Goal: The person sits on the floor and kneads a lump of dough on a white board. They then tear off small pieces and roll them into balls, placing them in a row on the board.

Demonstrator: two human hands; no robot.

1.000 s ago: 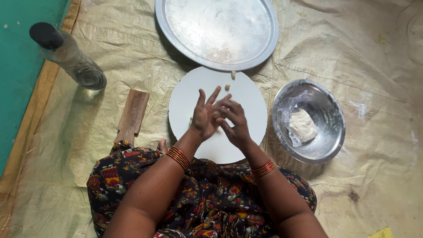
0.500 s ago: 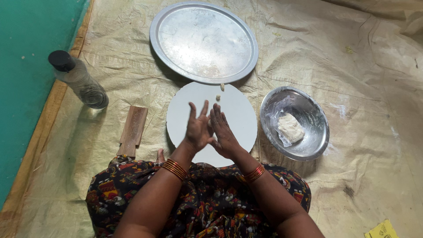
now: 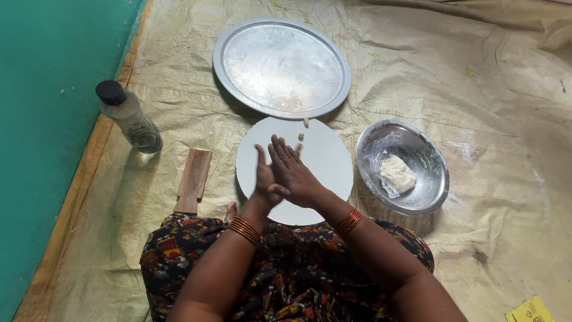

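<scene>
Round white rolling board (image 3: pixel 322 156) lies under our left hand (image 3: pixel 263 179) and right hand (image 3: pixel 295 176), palms pressed together, fingers straight, whatever's between them hidden.

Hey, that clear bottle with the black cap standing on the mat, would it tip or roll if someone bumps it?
The bottle stands upright, tall and narrow, so a sideways knock would probably tip it. Its round body would likely roll on the mat once down. It looks like clear plastic, largely empty, so probably light; the cap is on.
</scene>
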